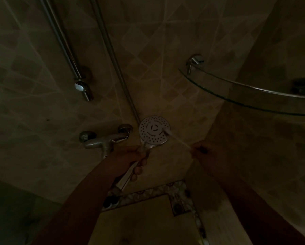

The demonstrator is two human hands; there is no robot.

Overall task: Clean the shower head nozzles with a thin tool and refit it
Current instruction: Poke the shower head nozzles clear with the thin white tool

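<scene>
One shower head (pixel 154 130) at frame centre, white nozzle face toward camera; left hand (pixel 130 157) below it, fingers clenched around its handle; right hand (pixel 202 152) at right of centre, fingers pinching one thin tool (pixel 176 138), blurred tip touching face's right edge; one mixer tap (pixel 104 140) left of head; one glass shelf (pixel 245 92) upper right; two chrome rails upper left.

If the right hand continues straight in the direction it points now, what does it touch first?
Probably the shower head: the right hand aims its thin tool up-left at the nozzle face. Depth is unclear in this dim view.
</scene>
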